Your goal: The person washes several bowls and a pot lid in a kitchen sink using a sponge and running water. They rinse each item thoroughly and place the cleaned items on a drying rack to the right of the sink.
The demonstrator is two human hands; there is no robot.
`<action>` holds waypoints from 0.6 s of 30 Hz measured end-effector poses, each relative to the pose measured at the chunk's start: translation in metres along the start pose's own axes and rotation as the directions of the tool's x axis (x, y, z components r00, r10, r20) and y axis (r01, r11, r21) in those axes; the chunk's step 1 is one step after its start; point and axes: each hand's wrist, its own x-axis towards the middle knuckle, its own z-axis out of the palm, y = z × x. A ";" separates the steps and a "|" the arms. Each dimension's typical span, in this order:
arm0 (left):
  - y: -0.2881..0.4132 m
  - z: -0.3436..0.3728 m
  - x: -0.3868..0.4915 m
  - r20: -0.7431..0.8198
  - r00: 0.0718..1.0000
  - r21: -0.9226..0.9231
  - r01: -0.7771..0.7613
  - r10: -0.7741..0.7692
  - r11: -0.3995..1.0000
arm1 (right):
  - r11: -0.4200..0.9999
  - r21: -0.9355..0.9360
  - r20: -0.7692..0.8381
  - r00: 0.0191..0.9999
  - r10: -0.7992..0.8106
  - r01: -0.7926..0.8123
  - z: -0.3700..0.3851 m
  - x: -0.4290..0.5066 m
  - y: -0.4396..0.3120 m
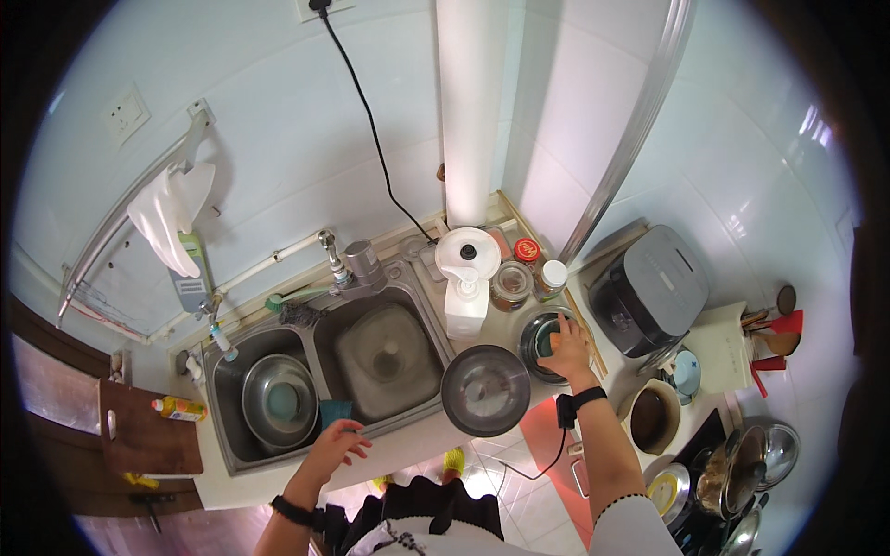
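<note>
My right hand [571,351] reaches down into a dark bowl [530,339] on the counter right of the sink. Between its thumb and fingers a small orange object [554,340] shows; the hand hides most of it. A smaller greenish bowl [544,336] sits inside the dark one. My left hand [335,448] hovers over the front edge of the sink with fingers apart, holding nothing. Just beyond it a teal cloth [336,413] lies by the sink divider. A grey metal bowl [485,390] stands at the counter's front edge, between my hands.
The double sink [432,333] holds a metal basin [261,396] on its left side. Behind the bowls stand a white pump bottle [466,316], a lidded glass jar [512,286] and a white-capped jar [551,279]. A rice cooker [653,285] and a brown-filled pot [653,417] are farther right.
</note>
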 end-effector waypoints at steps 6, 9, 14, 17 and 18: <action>-0.004 -0.005 -0.006 -0.018 1.000 -0.026 0.000 -0.001 1.000 | 0.998 0.025 -0.089 0.994 -0.061 0.063 0.007 -0.001 0.007; -0.006 -0.005 -0.009 -0.016 1.000 -0.030 -0.006 0.006 1.000 | 0.995 0.041 -0.111 0.990 -0.083 0.088 0.009 -0.003 0.010; -0.009 -0.007 -0.014 -0.019 1.000 -0.039 -0.011 0.010 0.999 | 0.994 0.030 -0.133 0.986 -0.097 0.102 0.011 -0.005 0.012; -0.011 -0.010 -0.015 -0.028 1.000 -0.048 -0.015 0.014 0.999 | 0.993 0.050 -0.138 0.986 -0.099 0.107 0.011 -0.006 0.013; -0.012 -0.011 -0.015 -0.030 0.999 -0.052 -0.014 0.013 0.999 | 0.992 0.059 -0.142 0.985 -0.099 0.108 0.011 -0.006 0.013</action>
